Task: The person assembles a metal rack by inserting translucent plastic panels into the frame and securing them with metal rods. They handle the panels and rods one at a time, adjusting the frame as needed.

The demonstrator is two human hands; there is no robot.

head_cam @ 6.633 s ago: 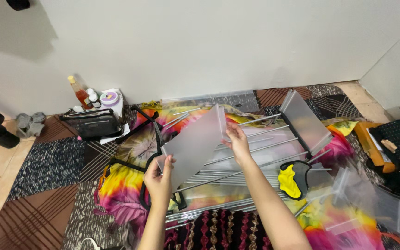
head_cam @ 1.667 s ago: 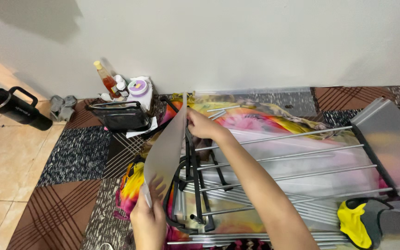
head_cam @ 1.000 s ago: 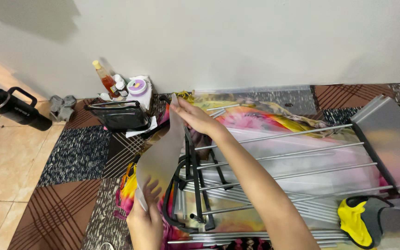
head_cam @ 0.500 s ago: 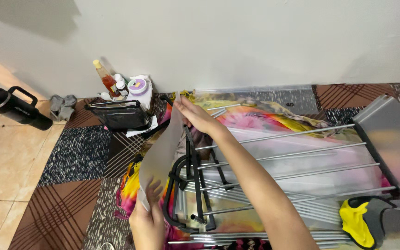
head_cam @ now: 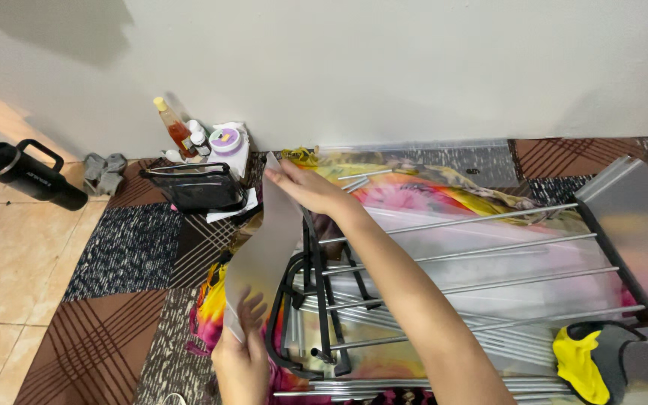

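Observation:
I hold a frosted translucent plastic panel almost on edge over the left end of a rack frame. My left hand grips its near bottom corner, fingers showing through the plastic. My right hand pinches its far top edge. Just right of the panel stands a black plastic end frame joined to several long silver metal rods that run to the right. A second frosted panel sits at the rods' far right end.
A bright pink and yellow cloth lies under the rods on patterned carpet tiles. By the wall stand a black wire basket, bottles and jars, and a black mug. A yellow and grey glove lies lower right.
The panel has tilted slightly, its top edge shifting left and towards the wall with my right hand. My left hand has stayed at the bottom corner.

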